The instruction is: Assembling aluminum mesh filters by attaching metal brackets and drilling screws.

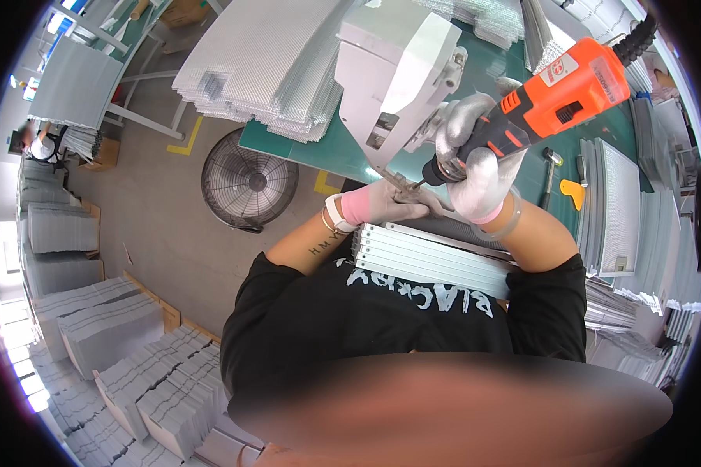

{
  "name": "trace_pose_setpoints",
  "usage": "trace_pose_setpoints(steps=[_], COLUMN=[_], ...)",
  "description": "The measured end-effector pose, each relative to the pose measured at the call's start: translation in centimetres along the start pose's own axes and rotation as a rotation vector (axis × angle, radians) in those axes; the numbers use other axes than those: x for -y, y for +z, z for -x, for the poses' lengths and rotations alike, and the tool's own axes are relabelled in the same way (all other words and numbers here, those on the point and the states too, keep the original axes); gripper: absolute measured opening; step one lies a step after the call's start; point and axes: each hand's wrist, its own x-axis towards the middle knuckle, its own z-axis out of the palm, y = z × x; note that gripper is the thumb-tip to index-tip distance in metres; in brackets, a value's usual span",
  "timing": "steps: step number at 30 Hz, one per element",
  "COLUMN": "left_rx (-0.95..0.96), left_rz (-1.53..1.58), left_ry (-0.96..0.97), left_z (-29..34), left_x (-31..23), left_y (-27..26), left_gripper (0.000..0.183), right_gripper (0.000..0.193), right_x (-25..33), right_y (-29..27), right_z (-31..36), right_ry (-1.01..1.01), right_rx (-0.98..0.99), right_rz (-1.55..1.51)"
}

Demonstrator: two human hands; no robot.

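Observation:
My right hand [479, 167], in a white glove with a pink cuff, grips an orange and black corded electric drill [572, 86]. Its black chuck points down and left, and a thin bit reaches to the metal lower end of a pale grey machine [397, 70]. Beside that bit is my left hand [385, 204], gloved alike, its fingers closed at the machine's lower end; what they hold is hidden. Just below both hands, a stack of framed silver panels [428, 261] lies against my black shirt.
Mesh sheets [265, 58] are piled on the green table [327, 152]. A floor fan [249, 180] stands left of it. On the right lie a hammer [551, 167], a yellow scraper [573, 194] and framed panels [619, 206]. Stacked panels [113, 327] line the left; a person [43, 144] is far off.

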Motion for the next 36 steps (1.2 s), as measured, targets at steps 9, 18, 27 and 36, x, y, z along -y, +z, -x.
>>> trace_pose_setpoints(steps=[9,18,27,36], left_rx=[0.013,0.099,-0.112,-0.297], left_rz=[-0.025,-0.002,-0.027,-0.247], left_ry=[0.014,0.031,0.175,0.536], left_z=[0.0,-0.5,0.0,3.1], left_x=[0.4,0.2,1.2,1.4], left_y=[0.0,-0.2,-1.2,-2.4], left_gripper=[0.023,0.022,0.053,0.058], right_gripper=[0.071,0.054,0.034,0.035], right_x=[-0.3,0.8,11.3,13.9], right_y=[-0.1,0.4,-4.5,-9.5], right_z=[0.1,-1.1,-7.6,-8.6], right_ry=[-0.011,0.053,-0.163,-0.132], right_rx=[0.019,-0.147,-0.464,-0.059], right_rz=[-0.019,-0.098,0.433,-0.069])
